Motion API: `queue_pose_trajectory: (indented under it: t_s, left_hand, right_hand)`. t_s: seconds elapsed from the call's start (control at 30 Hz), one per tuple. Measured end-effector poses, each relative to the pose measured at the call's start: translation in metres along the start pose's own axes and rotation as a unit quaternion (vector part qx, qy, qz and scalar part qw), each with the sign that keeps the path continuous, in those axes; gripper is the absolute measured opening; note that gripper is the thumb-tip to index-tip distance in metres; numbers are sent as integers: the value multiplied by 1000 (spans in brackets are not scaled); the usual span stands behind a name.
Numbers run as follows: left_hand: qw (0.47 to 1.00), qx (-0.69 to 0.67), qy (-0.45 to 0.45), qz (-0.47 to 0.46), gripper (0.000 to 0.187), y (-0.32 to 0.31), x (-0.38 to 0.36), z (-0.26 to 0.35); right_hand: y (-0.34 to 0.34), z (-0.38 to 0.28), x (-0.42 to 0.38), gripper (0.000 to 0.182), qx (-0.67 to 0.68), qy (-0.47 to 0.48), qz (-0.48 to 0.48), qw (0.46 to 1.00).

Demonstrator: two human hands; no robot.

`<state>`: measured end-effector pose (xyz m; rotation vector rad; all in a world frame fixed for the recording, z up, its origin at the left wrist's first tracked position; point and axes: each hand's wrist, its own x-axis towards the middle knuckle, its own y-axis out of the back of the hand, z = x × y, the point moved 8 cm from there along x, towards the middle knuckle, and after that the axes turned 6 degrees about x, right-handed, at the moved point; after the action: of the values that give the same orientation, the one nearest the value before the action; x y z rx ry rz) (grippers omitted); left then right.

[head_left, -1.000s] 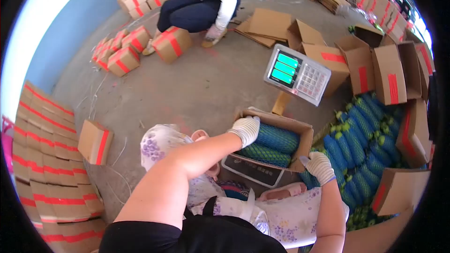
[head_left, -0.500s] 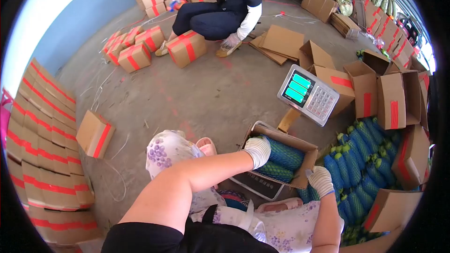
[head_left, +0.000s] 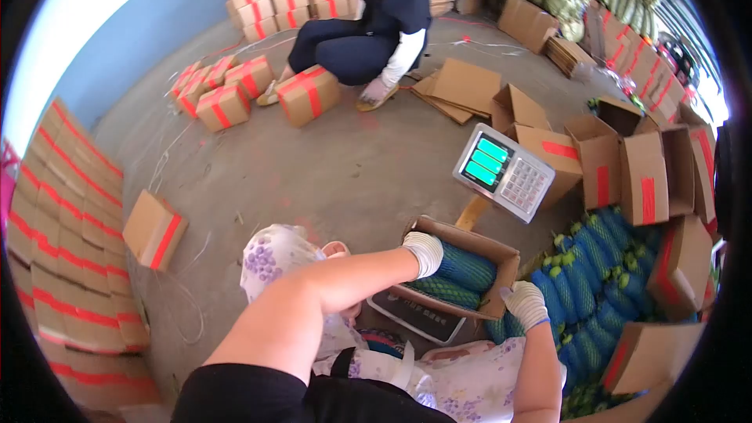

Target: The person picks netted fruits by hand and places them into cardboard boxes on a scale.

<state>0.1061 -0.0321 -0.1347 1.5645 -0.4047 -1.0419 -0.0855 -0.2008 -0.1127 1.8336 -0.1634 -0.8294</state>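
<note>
An open cardboard box [head_left: 511, 268] sits over the platform scale [head_left: 415, 318], tilted a little. Long pieces of produce in blue-green netting [head_left: 468, 266] lie inside it. My left hand [head_left: 424, 254], in a striped white glove, is closed on the box's left end, its fingertips hidden by the wall. At the right end, my gloved right hand [head_left: 526, 304] grips the box by its wall near the corner. Beyond the box stands the scale's lit display [head_left: 504, 172]; its digits are too small to read.
Many net-wrapped pieces [head_left: 583, 282] lie on the right among open cartons [head_left: 644, 176]. Taped boxes are stacked at left [head_left: 70, 266], with one lone box [head_left: 155, 231] beside them. Across the floor a co-worker [head_left: 368, 39] squats by a taped box [head_left: 309, 96].
The box has shifted slightly against the scale, and more of the platform shows below it. Both my hands stay on it. The co-worker's raised arm has come down.
</note>
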Motion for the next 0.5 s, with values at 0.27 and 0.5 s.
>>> queue_pose_trajectory:
  t_s: [0.27, 0.5]
  left_hand:
    - [977, -76, -126, 155, 39, 109, -89, -71]
    - [970, -238, -35, -43, 75, 61, -75, -113]
  right_hand:
    - [3, 3, -4, 50, 56, 24, 28, 998]
    - [3, 5, -4, 56, 101, -19, -7, 995]
